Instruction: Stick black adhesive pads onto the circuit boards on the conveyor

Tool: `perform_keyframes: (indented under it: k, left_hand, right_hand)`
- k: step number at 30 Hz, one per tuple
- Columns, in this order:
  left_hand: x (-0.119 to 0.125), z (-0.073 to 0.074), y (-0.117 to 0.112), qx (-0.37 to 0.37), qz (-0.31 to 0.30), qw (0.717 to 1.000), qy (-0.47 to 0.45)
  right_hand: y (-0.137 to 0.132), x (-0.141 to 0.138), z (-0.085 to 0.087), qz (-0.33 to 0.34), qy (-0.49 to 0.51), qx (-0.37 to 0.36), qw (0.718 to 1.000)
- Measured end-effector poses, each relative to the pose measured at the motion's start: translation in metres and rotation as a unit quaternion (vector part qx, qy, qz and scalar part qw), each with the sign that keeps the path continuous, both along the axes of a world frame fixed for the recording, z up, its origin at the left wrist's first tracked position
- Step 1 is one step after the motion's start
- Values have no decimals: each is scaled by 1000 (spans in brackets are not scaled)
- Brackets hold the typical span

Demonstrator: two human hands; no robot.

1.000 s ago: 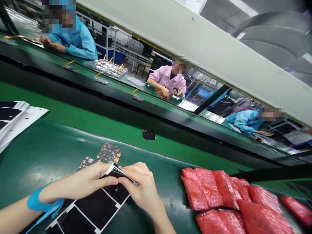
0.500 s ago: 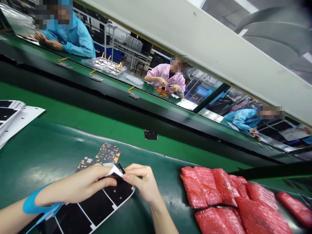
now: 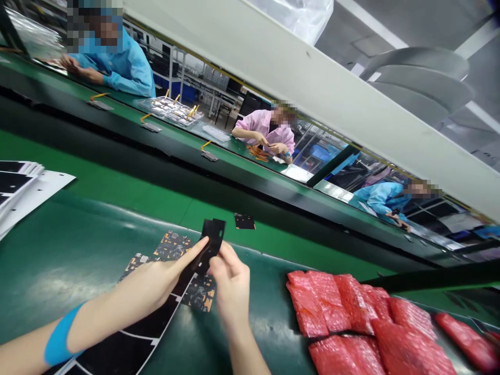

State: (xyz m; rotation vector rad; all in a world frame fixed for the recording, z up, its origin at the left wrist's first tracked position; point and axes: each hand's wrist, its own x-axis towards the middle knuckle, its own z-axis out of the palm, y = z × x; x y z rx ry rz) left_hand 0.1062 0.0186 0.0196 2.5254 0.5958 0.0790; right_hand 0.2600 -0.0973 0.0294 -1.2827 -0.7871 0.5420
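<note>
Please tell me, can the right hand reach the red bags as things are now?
Probably yes. The right hand is close to the left of the red bags, and only green belt lies between them. But it seems to pinch the black film, so it would likely need to release that first.

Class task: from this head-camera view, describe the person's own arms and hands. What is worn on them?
The left hand and right hand are bare, with no gloves and no sleeves in view. The left forearm wears a bright blue wrist strap; the right forearm shows none.
</note>
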Motion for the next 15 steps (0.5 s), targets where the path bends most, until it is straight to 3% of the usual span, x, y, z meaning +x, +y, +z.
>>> perform_keyframes:
  k: [4, 8, 11, 15]
  left_hand:
    - [-11, 17, 21, -201, -71, 976, -43]
    - [-13, 30, 31, -321, -139, 936, -25]
    - [-10, 32, 28, -354, -137, 925, -32]
    - [-12, 29, 25, -326, -115, 938, -2]
  right_hand:
    - [-5, 27, 13, -28, -53, -18, 998]
    - [-9, 54, 34, 75, -128, -100, 984]
    - [-13, 53, 40, 69, -143, -115, 981]
    - [-16, 40, 35, 33, -194, -93, 976]
